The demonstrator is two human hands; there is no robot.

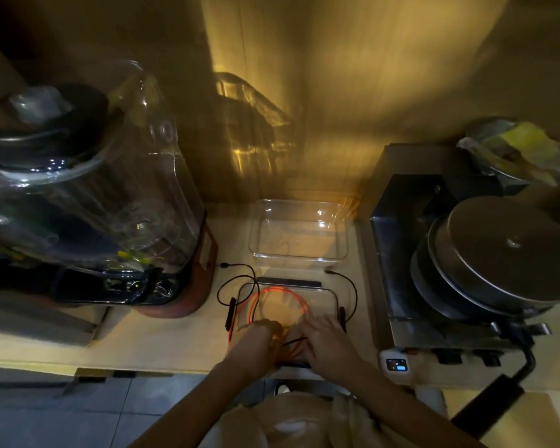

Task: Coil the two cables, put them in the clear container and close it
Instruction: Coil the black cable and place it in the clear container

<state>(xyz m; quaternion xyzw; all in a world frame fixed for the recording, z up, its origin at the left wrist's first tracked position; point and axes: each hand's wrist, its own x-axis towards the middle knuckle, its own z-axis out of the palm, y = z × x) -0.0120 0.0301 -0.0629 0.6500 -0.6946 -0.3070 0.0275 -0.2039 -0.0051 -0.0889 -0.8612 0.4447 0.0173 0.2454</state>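
The red cable (274, 294) is held at the near edge of the clear lid (324, 294) by both hands. The left hand (256, 339) is curled over the gathered strands, grasping them so the loops cannot spring apart; the grip of the right hand (328, 341) rests on the same bundle where a dark end pokes out, but whether its fingers are clenched or merely pressing cannot be told, since they are hidden beneath the hand. The loop itself is laid out over the lid, probably because the flat lid offers a handy surface for shaping a coil.

The black cable (236, 279) is left uncoiled: it arcs off the lid's left side, with a further stretch curving past the lid's right side, each ending in a plug lying on the desk (162, 334) beyond the lid. Just behind the lid, the clear container (299, 255) stands open and empty, placed within easy reach to receive both coils. Judging by this layout, the first coil is being finished, while the second cable, the loading and the closing are not yet done.
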